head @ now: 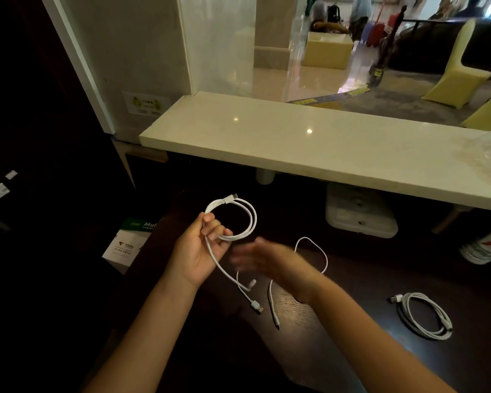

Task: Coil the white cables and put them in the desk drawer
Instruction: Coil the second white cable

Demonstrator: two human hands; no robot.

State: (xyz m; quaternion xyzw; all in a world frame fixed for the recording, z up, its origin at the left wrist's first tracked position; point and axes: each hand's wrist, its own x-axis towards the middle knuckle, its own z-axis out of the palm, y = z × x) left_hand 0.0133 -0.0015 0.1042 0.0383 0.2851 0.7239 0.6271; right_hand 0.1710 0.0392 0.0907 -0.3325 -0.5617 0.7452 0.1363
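Note:
My left hand grips a partly coiled white cable above the dark desk. Its loop stands up past my fingers, and its tail hangs down to a USB plug on the desk. My right hand is blurred just right of the coil, fingers stretched out, holding nothing that I can see. A second white cable lies loose on the desk behind my right wrist. A third white cable lies coiled at the desk's right. No drawer is in view.
A pale stone counter juts over the back of the desk. A white device sits beneath it. A white and green box stands left of the desk, a water bottle at the far right.

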